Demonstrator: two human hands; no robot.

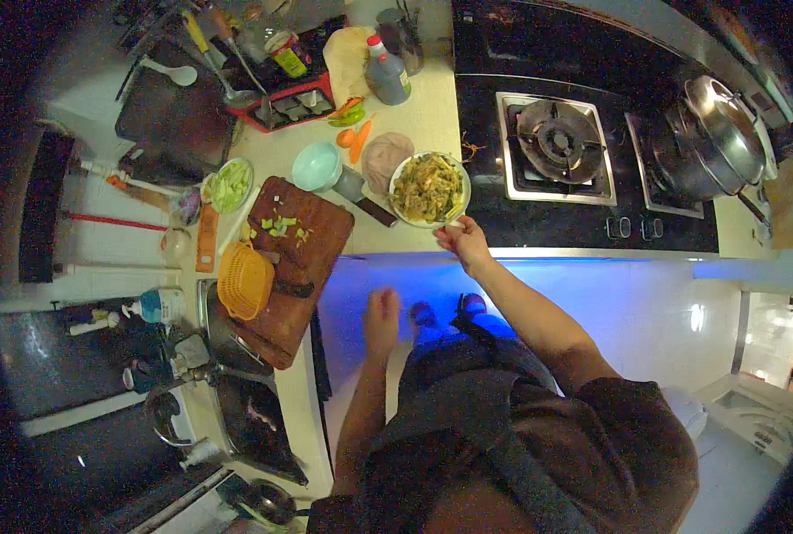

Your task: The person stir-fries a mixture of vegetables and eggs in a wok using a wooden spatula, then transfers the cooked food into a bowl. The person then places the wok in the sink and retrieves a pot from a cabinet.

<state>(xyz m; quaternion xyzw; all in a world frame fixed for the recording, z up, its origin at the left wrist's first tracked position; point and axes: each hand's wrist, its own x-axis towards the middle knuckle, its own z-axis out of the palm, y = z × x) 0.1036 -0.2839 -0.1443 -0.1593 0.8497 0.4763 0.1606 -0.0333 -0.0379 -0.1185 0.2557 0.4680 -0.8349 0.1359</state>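
My right hand [463,241] grips the near rim of a white plate [467,191] at the counter's edge beside the stove. Cooked food [430,187], in brown and green strips, is heaped on that plate. Left of it lies a cleaver [377,212], its dark handle towards me. In front of my body hangs my left hand [381,319], blurred, its fingers curled and nothing seen in them. A wooden cutting board [326,247] to the left bears chopped green pieces [279,227], a yellow plastic basket [244,284] and a dark-handled knife [293,288].
A gas burner [561,139] lies right of the plate, with a metal pot [723,133] farther right. Beyond the cleaver stand a pale green bowl [317,167], a crumpled cloth [386,157] and a sauce bottle [388,77]. Sliced greens fill a dish [249,179]. The sink [249,414] is lower left.
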